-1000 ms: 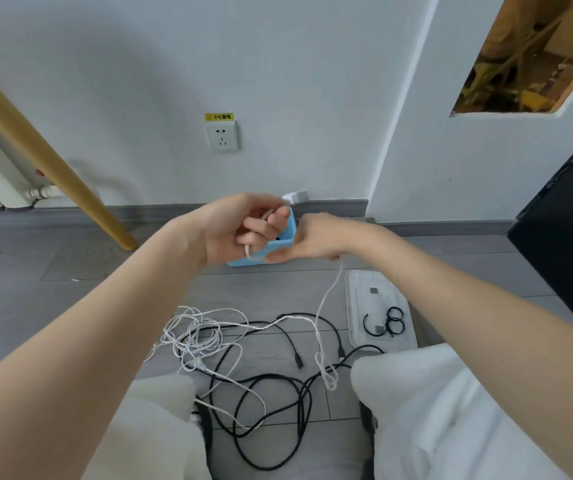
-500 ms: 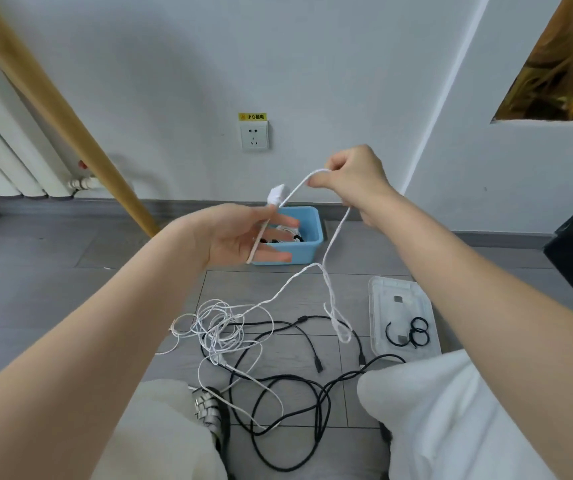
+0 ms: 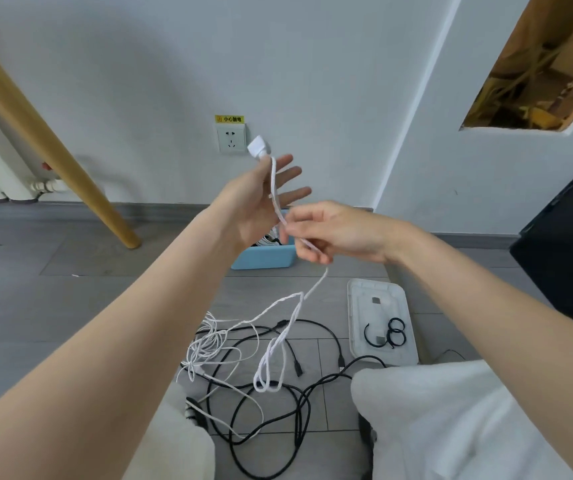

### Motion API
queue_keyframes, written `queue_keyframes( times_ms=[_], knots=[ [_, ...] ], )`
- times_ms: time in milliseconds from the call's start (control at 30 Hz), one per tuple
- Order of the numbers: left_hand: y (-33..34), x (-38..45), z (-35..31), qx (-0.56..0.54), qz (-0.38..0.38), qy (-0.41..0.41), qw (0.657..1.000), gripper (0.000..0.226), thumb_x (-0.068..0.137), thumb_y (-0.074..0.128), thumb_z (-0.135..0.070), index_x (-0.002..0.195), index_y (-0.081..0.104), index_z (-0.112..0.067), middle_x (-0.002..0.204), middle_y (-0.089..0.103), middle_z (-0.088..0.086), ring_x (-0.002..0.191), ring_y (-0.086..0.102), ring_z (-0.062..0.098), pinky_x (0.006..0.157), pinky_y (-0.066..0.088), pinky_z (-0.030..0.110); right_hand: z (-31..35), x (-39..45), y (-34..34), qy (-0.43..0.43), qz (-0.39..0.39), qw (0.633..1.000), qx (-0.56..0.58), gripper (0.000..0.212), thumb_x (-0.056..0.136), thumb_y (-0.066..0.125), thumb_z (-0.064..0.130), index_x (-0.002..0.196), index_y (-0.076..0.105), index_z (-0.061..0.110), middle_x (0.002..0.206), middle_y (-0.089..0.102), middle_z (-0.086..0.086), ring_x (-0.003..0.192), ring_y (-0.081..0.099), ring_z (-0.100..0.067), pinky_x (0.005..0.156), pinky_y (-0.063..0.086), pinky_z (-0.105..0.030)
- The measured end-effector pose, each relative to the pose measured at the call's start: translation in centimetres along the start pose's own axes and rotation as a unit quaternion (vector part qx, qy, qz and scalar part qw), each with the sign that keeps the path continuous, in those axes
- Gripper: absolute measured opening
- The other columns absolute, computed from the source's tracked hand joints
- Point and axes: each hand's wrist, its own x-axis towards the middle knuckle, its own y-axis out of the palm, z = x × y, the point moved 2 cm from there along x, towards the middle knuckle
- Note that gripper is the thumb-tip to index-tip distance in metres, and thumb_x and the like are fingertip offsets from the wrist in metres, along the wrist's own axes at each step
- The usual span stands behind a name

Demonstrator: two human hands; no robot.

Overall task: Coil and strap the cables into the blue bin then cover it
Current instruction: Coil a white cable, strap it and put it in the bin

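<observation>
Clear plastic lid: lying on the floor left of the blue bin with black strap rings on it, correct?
Not quite. In the head view the clear plastic lid lies on the floor right of the blue bin, nearer the person. The black strap rings do lie on it.

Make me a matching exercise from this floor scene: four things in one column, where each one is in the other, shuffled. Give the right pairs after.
Things:
1. white cable
2. black rings
3. blue bin
4. clear lid

Places:
A. on the floor behind the hands
B. flat on the floor right of the cable pile
C. on the clear lid
D. pinched by the right hand, running up across the left hand

Pairs: 1-D, 2-C, 3-A, 4-B
</observation>
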Motion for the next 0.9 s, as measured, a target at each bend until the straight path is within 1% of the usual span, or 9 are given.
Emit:
queue_keyframes(
  times_ms=[67, 200, 300, 433, 533, 600, 700, 800, 900],
  knots=[
    [0.5, -0.1, 0.0, 0.033, 0.036, 0.005, 0.999, 0.040, 0.103, 0.025, -0.037, 0.128, 0.050, -0.018, 0.141, 0.049, -0.001, 0.104, 0.061, 0.027, 0.102, 0.039, 0.047, -0.8, 0.1, 0.5, 0.018, -0.016, 0.998, -0.050, 0.024, 0.100, 0.040, 0.019, 0.081, 0.053, 0.013, 0.049, 0.045, 0.000, 0.041, 0.035, -0.010, 0.050, 0.030, -0.024],
    [0.3, -0.9, -0.1, 0.041, 0.128, -0.033, 0.990, 0.037, 0.101, 0.027, -0.038, 0.122, 0.053, -0.021, 0.135, 0.053, -0.007, 0.100, 0.067, 0.024, 0.086, 0.053, 0.044, -1.5, 0.5, 1.4, 0.065, -0.017, 0.992, -0.104, 0.048, 0.099, 0.038, 0.038, 0.062, 0.052, 0.011, 0.037, 0.037, 0.004, 0.036, 0.032, -0.010, 0.050, 0.038, -0.024],
    [-0.3, -2.1, -0.4, 0.058, 0.180, -0.078, 0.979, 0.036, 0.098, 0.031, -0.038, 0.118, 0.056, -0.022, 0.123, 0.062, -0.008, 0.100, 0.068, 0.025, 0.086, 0.052, 0.044, -1.5, 0.7, 1.7, 0.091, -0.013, 0.980, -0.176, 0.061, 0.094, 0.039, 0.051, 0.047, 0.042, 0.013, 0.036, 0.033, 0.005, 0.039, 0.033, -0.010, 0.054, 0.038, -0.021],
    [-1.6, -4.2, 0.0, 0.048, 0.229, -0.146, 0.961, 0.041, 0.088, 0.038, -0.036, 0.119, 0.057, -0.017, 0.121, 0.065, -0.003, 0.087, 0.071, 0.028, 0.083, 0.055, 0.045, -0.5, 1.2, 1.1, 0.102, 0.003, 0.954, -0.281, 0.039, 0.094, 0.051, 0.026, 0.058, 0.038, 0.016, 0.057, 0.036, 0.002, 0.052, 0.033, -0.010, 0.050, 0.029, -0.017],
    [-2.9, -5.3, 1.3, 0.139, 0.286, -0.208, 0.925, 0.044, 0.088, 0.036, -0.039, 0.124, 0.055, -0.021, 0.126, 0.061, -0.009, 0.098, 0.068, 0.028, 0.091, 0.049, 0.046, -0.5, 2.1, 0.5, 0.048, -0.033, 0.963, -0.262, 0.041, 0.090, 0.053, 0.001, 0.060, 0.035, 0.022, 0.061, 0.038, 0.011, 0.057, 0.033, -0.001, 0.054, 0.031, -0.013],
    [-4.0, -5.3, 1.5, 0.173, 0.261, -0.222, 0.923, 0.043, 0.088, 0.038, -0.041, 0.122, 0.057, -0.023, 0.128, 0.060, -0.011, 0.107, 0.064, 0.032, 0.093, 0.048, 0.047, -0.4, 3.4, 0.2, 0.001, -0.090, 0.971, -0.223, 0.039, 0.083, 0.058, -0.005, 0.056, 0.040, 0.017, 0.053, 0.046, 0.014, 0.054, 0.040, 0.001, 0.058, 0.033, -0.016],
    [-5.0, -4.8, 0.7, 0.190, 0.180, -0.201, 0.944, 0.043, 0.093, 0.035, -0.041, 0.123, 0.058, -0.021, 0.131, 0.058, -0.004, 0.113, 0.059, 0.038, 0.094, 0.047, 0.047, 0.6, 4.5, -0.7, 0.012, -0.139, 0.957, -0.254, 0.033, 0.078, 0.074, 0.025, 0.055, 0.051, 0.016, 0.055, 0.049, 0.008, 0.055, 0.044, -0.006, 0.057, 0.035, -0.021],
    [-5.3, -4.4, -0.3, 0.207, 0.121, -0.189, 0.952, 0.041, 0.098, 0.031, -0.039, 0.117, 0.060, -0.019, 0.125, 0.060, 0.000, 0.104, 0.061, 0.036, 0.086, 0.051, 0.042, 2.4, 4.3, -1.2, -0.012, -0.214, 0.921, -0.325, 0.032, 0.074, 0.076, 0.030, 0.055, 0.057, 0.015, 0.054, 0.052, 0.004, 0.054, 0.047, -0.005, 0.051, 0.034, -0.018],
    [-5.4, -3.9, -1.0, 0.255, 0.082, -0.193, 0.944, 0.037, 0.099, 0.032, -0.040, 0.107, 0.064, -0.022, 0.121, 0.061, -0.003, 0.096, 0.059, 0.031, 0.087, 0.050, 0.041, 4.0, 4.1, -0.7, -0.041, -0.276, 0.854, -0.439, 0.019, 0.078, 0.069, 0.030, 0.074, 0.066, 0.011, 0.075, 0.064, -0.006, 0.078, 0.056, -0.023, 0.061, 0.036, -0.028]
  ],
)
